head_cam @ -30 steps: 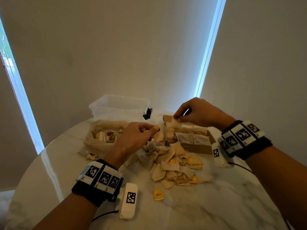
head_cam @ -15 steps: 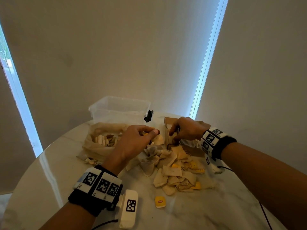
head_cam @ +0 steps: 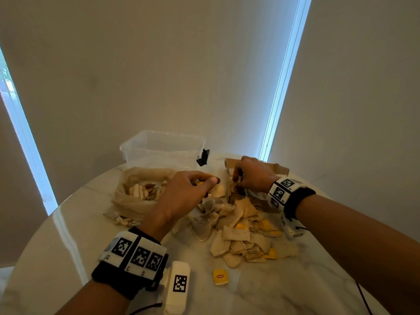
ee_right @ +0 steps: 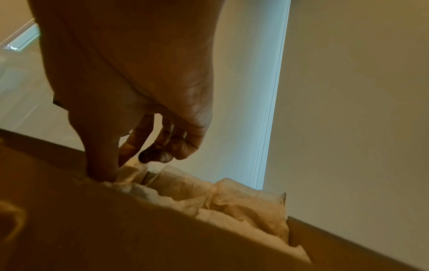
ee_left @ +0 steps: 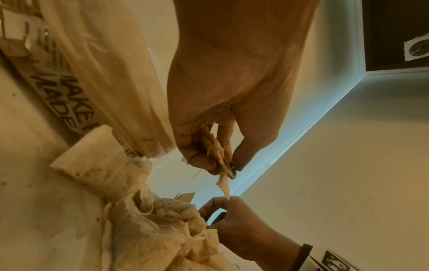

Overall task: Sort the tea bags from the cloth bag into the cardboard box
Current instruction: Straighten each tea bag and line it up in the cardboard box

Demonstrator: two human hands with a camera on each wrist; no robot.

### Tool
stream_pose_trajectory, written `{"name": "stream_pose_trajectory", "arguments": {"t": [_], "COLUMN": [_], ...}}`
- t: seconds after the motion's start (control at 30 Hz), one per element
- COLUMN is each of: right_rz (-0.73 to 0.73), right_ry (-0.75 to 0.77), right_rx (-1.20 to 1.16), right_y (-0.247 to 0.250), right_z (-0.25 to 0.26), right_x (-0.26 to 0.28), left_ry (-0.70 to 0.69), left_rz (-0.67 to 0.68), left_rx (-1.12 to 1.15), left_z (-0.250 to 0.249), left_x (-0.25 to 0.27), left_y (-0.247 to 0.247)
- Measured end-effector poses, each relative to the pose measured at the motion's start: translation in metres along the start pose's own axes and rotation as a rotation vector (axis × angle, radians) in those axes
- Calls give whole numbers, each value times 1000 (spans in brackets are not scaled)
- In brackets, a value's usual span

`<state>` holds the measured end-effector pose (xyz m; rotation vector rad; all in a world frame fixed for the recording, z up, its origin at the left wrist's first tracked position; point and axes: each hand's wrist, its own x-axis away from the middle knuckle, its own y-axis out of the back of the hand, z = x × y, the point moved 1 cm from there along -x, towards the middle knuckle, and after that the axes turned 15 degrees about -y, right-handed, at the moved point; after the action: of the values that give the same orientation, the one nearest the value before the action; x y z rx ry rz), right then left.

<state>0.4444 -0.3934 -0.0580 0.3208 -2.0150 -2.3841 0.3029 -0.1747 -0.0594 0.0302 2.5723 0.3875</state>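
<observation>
My left hand (head_cam: 208, 181) hovers over the table's middle and pinches a tea bag (ee_left: 217, 150) with a yellow tag between thumb and fingers. My right hand (head_cam: 237, 180) reaches into the left end of the cardboard box (head_cam: 280, 170); its thumb and forefinger pinch a tea bag (ee_right: 130, 171) at the end of a row of standing tea bags (ee_right: 232, 199). The beige cloth bag (head_cam: 136, 196) lies open on the left with tea bags inside. A loose pile of tea bags (head_cam: 236, 235) spreads in front of the box.
A clear plastic tub (head_cam: 163, 146) stands behind the cloth bag, a black clip (head_cam: 203, 157) beside it. One loose yellow tag (head_cam: 220, 276) lies near the front of the round marble table (head_cam: 284, 287). Walls and blinds close off the back.
My right hand has come down and left from above the box corner into the box with its tea bag. My left hand has stayed almost in place.
</observation>
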Motion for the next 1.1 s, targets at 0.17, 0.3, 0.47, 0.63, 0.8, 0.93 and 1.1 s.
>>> {"name": "stream_pose_trajectory", "arguments": {"t": [0.17,0.3,0.47,0.63,0.8,0.93,1.1], "right_rz": [-52,-46,0,138,411,312,221], "right_ry": [-18,-19,-34,-144,-239,-202,-165], "right_rx": [55,53,-180,-726,-1086,-1195,-1190], "right_y": [-4,-3,32,55,34,24,15], "right_z": [2,4,5,23,36,40,29], "right_x": [1,1,16,70,106,110,118], "left_ry": [4,-2,-5,-19,17,34,32], "left_rz": [3,13,51,37,21,36,17], "left_rx": [-6,5,23,69,141,160,119], "left_z": [0,-2,0,-2,-4,-5,-3], "left_x": [0,0,-1,-2,0,0,0], "left_y": [-2,-2,0,2,0,-2,2]}}
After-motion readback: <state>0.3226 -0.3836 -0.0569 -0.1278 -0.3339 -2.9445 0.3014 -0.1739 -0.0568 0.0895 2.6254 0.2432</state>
